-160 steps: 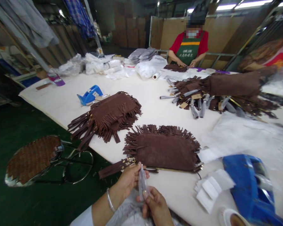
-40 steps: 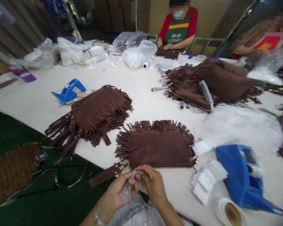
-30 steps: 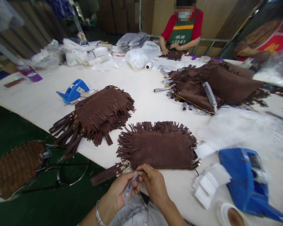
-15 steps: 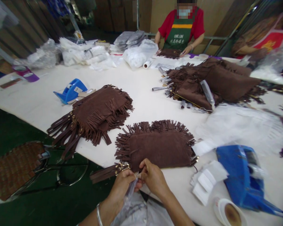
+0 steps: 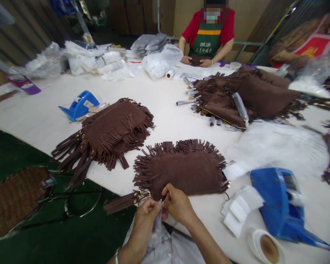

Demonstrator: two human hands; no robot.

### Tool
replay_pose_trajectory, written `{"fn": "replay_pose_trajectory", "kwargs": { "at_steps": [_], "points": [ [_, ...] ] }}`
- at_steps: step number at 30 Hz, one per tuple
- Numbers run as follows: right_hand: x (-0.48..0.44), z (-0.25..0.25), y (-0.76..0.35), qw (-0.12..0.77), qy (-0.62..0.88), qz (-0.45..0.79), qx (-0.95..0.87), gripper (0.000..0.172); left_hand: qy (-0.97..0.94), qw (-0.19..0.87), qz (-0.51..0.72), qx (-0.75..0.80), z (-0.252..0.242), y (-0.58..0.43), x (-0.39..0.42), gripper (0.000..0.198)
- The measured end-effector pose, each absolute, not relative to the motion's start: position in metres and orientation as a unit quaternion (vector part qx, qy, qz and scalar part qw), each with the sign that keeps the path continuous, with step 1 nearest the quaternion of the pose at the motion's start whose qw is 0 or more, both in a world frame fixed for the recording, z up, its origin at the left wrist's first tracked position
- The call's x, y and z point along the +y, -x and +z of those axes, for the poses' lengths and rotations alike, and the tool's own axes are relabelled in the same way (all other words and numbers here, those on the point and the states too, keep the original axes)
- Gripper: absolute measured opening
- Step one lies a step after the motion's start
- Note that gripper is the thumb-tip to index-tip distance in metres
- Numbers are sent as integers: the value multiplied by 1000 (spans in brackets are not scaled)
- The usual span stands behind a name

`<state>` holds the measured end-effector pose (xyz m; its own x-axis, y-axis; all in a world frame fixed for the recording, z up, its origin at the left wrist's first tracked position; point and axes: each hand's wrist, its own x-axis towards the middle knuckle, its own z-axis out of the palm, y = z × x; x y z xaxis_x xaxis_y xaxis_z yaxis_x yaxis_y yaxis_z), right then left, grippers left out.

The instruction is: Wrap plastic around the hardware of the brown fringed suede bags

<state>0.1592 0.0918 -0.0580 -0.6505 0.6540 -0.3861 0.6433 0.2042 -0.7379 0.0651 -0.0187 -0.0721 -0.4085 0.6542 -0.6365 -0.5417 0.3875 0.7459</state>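
Observation:
A brown fringed bag (image 5: 187, 172) lies flat at the table's front edge, its gold clasps and brown strap (image 5: 119, 203) at the lower left corner. Just below that corner, my left hand (image 5: 147, 216) pinches a clear plastic sleeve (image 5: 156, 229) that hangs down toward my lap. My right hand (image 5: 177, 203) meets it there, fingers closed at the sleeve's top end beside the bag's edge. What lies between the fingertips is too small to make out. To the left rests a stack of similar fringed bags (image 5: 115, 128).
Blue tape dispensers stand at right (image 5: 280, 205) and back left (image 5: 81, 106). Near the right one are white labels (image 5: 240, 211) and a tape roll (image 5: 266, 245). A larger bag pile (image 5: 253, 95) lies back right. A person (image 5: 209, 36) works across the table; a stool (image 5: 16, 198) stands left.
Both hands stay together at the bag's corner, with the left wrist slightly shifted. The person across has drawn both hands closer around a brown piece. The view has shifted slightly.

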Motion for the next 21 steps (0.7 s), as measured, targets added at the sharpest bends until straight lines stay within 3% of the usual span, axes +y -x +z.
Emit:
{"fn": "replay_pose_trajectory", "kwargs": {
  "at_steps": [13,21],
  "points": [
    [79,-44,-171,8,434,448,-782,32,58,610,562,555,-70,-60,-15,14],
    [65,-43,-168,34,463,426,-777,25,136,618,574,520,-68,-62,-15,9]
  ]
}}
